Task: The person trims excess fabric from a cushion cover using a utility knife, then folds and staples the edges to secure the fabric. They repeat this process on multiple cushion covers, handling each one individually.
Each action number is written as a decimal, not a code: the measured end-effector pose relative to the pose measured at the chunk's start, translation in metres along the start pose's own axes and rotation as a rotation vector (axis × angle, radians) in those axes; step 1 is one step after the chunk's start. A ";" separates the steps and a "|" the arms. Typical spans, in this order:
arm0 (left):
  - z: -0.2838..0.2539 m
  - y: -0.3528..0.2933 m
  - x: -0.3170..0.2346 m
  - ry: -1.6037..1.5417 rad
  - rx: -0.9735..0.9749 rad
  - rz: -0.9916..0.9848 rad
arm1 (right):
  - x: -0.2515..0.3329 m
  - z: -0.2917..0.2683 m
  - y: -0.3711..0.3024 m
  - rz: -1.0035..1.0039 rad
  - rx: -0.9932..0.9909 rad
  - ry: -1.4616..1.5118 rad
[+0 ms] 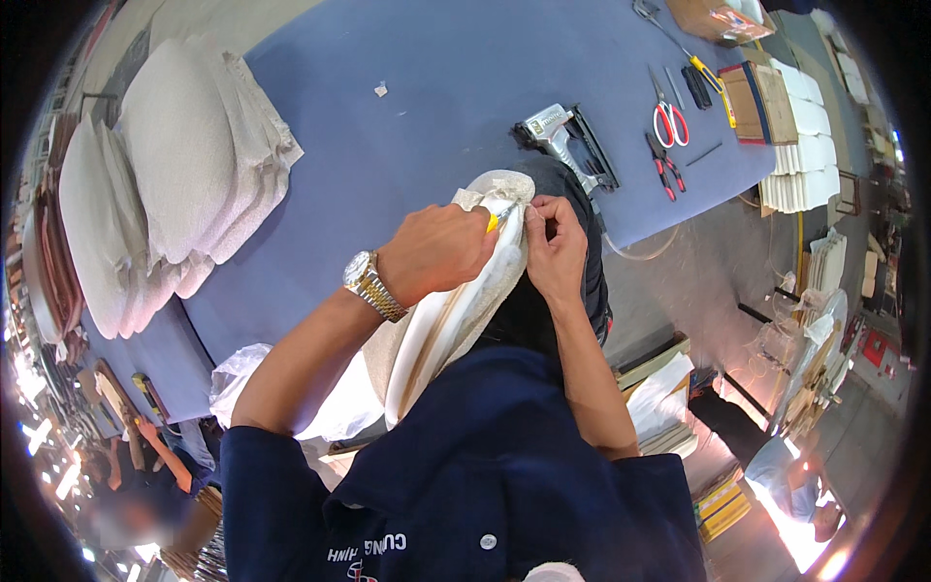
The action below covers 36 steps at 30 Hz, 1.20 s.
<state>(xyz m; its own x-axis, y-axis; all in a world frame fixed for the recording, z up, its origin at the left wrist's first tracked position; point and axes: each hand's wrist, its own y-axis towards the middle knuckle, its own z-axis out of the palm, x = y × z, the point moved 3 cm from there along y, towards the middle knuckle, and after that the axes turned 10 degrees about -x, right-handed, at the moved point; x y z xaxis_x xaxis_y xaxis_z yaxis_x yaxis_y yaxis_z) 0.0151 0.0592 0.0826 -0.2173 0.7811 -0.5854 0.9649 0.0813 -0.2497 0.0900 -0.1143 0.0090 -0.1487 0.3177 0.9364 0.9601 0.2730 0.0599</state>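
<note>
An upholstered panel (506, 270) with pale beige fabric leans across my lap, its underside with white padding and a tan edge facing up. My left hand (432, 254), a watch on its wrist, is closed round a yellow-handled tool (493, 223). The thin metal tip of that tool touches the fabric near the panel's far end; its exact kind is mostly hidden by my fingers. Across from it, my right hand (556, 254) pinches the fabric edge between thumb and fingers. A silver staple gun (555, 136) lies on the blue table just beyond the panel.
On the blue table (388, 145), stacked beige covered pads (184, 160) stand at left. Red-handled scissors (669, 121), pliers (665, 167), a yellow-handled tool (715, 80) and cardboard boxes (756, 102) lie at right. Other people sit lower left and lower right.
</note>
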 end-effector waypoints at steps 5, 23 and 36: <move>0.009 -0.011 0.002 -0.044 -0.049 -0.034 | 0.002 -0.003 -0.004 0.081 0.011 0.062; 0.011 -0.021 0.011 -0.137 -0.154 -0.132 | 0.026 0.005 -0.002 -0.034 0.099 -0.271; 0.013 -0.018 0.009 -0.089 -0.158 -0.112 | 0.043 0.006 0.001 -0.149 0.086 -0.354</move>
<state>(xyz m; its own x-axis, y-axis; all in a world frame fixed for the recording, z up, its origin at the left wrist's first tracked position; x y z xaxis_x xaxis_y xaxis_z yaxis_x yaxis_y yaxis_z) -0.0060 0.0567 0.0724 -0.3294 0.7049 -0.6282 0.9438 0.2655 -0.1970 0.0834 -0.0947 0.0472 -0.3720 0.5583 0.7416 0.9008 0.4100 0.1432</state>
